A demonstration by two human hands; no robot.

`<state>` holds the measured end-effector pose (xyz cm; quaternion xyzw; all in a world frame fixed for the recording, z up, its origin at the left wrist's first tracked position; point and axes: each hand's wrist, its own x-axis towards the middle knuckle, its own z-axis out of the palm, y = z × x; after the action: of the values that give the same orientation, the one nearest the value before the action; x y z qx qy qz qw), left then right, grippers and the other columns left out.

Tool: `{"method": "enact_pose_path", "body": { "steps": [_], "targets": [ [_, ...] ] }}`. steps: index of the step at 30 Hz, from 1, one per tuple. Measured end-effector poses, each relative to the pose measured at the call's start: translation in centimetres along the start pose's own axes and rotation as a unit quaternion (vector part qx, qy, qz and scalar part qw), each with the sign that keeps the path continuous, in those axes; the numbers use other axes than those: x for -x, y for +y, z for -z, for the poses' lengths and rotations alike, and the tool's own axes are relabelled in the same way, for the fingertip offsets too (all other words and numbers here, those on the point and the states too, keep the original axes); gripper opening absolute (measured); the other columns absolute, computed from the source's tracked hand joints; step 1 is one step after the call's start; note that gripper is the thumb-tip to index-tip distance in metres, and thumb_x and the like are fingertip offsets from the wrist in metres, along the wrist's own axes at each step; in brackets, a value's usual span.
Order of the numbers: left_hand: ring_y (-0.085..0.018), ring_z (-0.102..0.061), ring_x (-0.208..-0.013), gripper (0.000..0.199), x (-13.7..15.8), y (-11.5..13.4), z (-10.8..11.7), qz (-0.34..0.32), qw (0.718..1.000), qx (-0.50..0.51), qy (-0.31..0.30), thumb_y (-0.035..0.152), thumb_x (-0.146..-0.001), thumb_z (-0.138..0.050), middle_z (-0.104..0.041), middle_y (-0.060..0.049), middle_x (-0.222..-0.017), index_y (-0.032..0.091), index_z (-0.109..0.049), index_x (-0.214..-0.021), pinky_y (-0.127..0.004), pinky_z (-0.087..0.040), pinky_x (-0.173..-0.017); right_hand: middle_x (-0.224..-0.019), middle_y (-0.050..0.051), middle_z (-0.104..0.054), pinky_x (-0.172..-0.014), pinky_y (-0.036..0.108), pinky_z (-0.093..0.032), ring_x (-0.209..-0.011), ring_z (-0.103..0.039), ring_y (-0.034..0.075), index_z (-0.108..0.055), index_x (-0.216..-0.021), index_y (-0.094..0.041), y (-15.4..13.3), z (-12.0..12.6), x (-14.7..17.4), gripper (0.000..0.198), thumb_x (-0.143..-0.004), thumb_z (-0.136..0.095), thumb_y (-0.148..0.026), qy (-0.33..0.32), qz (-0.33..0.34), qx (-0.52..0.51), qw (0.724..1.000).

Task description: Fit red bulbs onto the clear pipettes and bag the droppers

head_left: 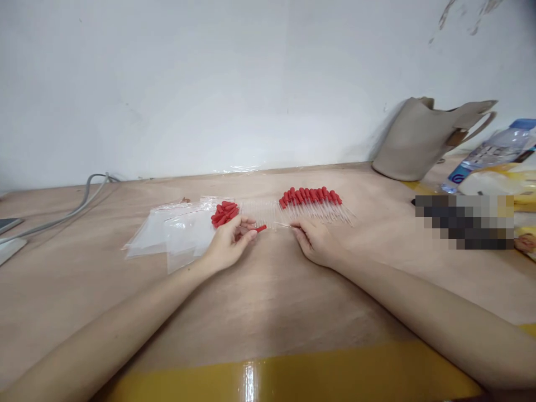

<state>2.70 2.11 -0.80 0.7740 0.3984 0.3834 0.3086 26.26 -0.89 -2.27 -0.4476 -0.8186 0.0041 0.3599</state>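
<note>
Being pinched by the half-curled left hand [230,241] is a bulb [262,228]; a tube [282,224] is being gripped by the right hand [314,240], fingertips closed, a narrow gap being left between, the near table [259,301] edge being bordered by tape [301,368].

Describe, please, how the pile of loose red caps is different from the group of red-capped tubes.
The pile of red caps is a compact heap, while the capped tubes lie side by side in a wider row. The pile shows only caps; the tubes have thin, clear bodies below theirs. The pile is near the left hand, the tubes near the right hand. Both show red caps.
</note>
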Motion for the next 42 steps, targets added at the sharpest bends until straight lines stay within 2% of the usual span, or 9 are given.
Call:
{"method": "enact_pose_path", "body": {
  "steps": [2, 6, 12, 17, 21, 27, 31, 37, 42],
  "targets": [
    [-0.015, -0.062, -0.073, 0.031, 0.7, -0.8, -0.7, 0.002, 1.000, 0.022, -0.021, 0.031, -0.083, -0.052, -0.062, -0.006, -0.086, 0.015, -0.053, -0.110, -0.031, -0.052, -0.070, -0.087, 0.006, -0.063, -0.075, 0.030, -0.040, -0.081, -0.057, 0.017, -0.055, -0.094, -0.017, -0.1, -0.1, 0.0, 0.021, -0.089, -0.035, -0.022, 0.000, 0.019, -0.007, 1.000],
    [-0.015, -0.063, -0.075, 0.027, 0.8, -1.2, -0.8, -0.012, 0.999, -0.003, -0.043, 0.031, -0.084, -0.051, -0.060, -0.006, -0.086, 0.017, -0.062, -0.104, -0.031, -0.053, -0.073, -0.088, 0.006, -0.065, -0.075, 0.032, -0.040, -0.081, -0.057, 0.018, -0.056, -0.096, -0.018, -0.2, -0.4, 0.2, 0.021, -0.089, -0.036, -0.021, 0.008, 0.049, -0.009, 0.999],
    [-0.016, -0.065, -0.079, 0.027, 0.8, -0.8, -1.1, 0.017, 0.996, 0.077, -0.041, 0.034, -0.081, -0.056, -0.061, -0.008, -0.094, 0.014, -0.062, -0.099, -0.033, -0.053, -0.077, -0.089, 0.005, -0.065, -0.077, 0.033, -0.037, -0.080, -0.059, 0.017, -0.056, -0.096, -0.019, -0.5, -0.4, 0.2, 0.020, -0.089, -0.036, -0.021, -0.023, 0.069, 0.004, 0.997],
    [-0.016, -0.063, -0.077, 0.027, 0.8, -0.5, -1.2, 0.013, 0.999, 0.039, -0.030, 0.035, -0.076, -0.062, -0.065, -0.007, -0.088, 0.013, -0.063, -0.091, -0.029, -0.052, -0.069, -0.080, 0.003, -0.065, -0.074, 0.032, -0.035, -0.069, -0.057, 0.014, -0.057, -0.091, -0.018, -0.7, -0.6, 0.2, 0.019, -0.089, -0.039, -0.021, -0.033, 0.075, -0.002, 0.997],
    [-0.016, -0.061, -0.078, 0.022, 0.9, -0.5, -1.3, -0.050, 0.998, -0.031, -0.010, 0.033, -0.081, -0.057, -0.067, -0.006, -0.084, 0.015, -0.065, -0.090, -0.028, -0.048, -0.070, -0.074, 0.002, -0.063, -0.071, 0.030, -0.033, -0.063, -0.053, 0.012, -0.057, -0.089, -0.018, -0.8, -0.5, 0.1, 0.018, -0.089, -0.040, -0.023, -0.027, 0.077, -0.020, 0.996],
    [-0.014, -0.060, -0.079, 0.018, 1.4, 0.4, -1.5, -0.121, 0.992, -0.035, -0.022, 0.026, -0.086, -0.051, -0.065, -0.005, -0.086, 0.016, -0.064, -0.092, -0.025, -0.048, -0.072, -0.073, 0.000, -0.059, -0.071, 0.030, -0.031, -0.064, -0.050, 0.011, -0.059, -0.086, -0.019, -0.5, 0.1, -0.2, 0.016, -0.089, -0.044, -0.024, -0.058, 0.103, -0.048, 0.992],
    [-0.010, -0.057, -0.063, 0.019, 1.7, 0.8, -1.4, -0.101, 0.993, -0.015, -0.058, 0.026, -0.087, -0.048, -0.063, -0.005, -0.085, 0.015, -0.063, -0.092, -0.021, -0.048, -0.059, -0.073, 0.000, -0.059, -0.071, 0.030, -0.029, -0.064, -0.049, 0.011, -0.059, -0.087, -0.020, -0.4, 0.3, -0.2, 0.018, -0.090, -0.042, -0.023, -0.081, 0.109, -0.035, 0.990],
    [-0.009, -0.056, -0.058, 0.020, 1.7, 0.5, -1.7, -0.066, 0.997, -0.015, -0.038, 0.031, -0.085, -0.051, -0.062, -0.003, -0.076, 0.014, -0.061, -0.091, -0.020, -0.047, -0.054, -0.072, 0.001, -0.060, -0.070, 0.031, -0.028, -0.063, -0.049, 0.011, -0.058, -0.083, -0.018, -0.5, 0.0, 0.0, 0.019, -0.090, -0.041, -0.024, -0.028, 0.090, -0.027, 0.995],
    [-0.009, -0.056, -0.056, 0.021, 1.7, 0.3, -1.8, -0.065, 0.997, -0.032, -0.025, 0.033, -0.084, -0.053, -0.063, -0.002, -0.072, 0.015, -0.063, -0.090, -0.020, -0.046, -0.053, -0.072, 0.001, -0.061, -0.070, 0.030, -0.029, -0.062, -0.049, 0.012, -0.059, -0.081, -0.018, -0.8, 0.2, 0.0, 0.022, -0.090, -0.040, -0.026, -0.036, 0.080, -0.035, 0.996]
  ]
}}
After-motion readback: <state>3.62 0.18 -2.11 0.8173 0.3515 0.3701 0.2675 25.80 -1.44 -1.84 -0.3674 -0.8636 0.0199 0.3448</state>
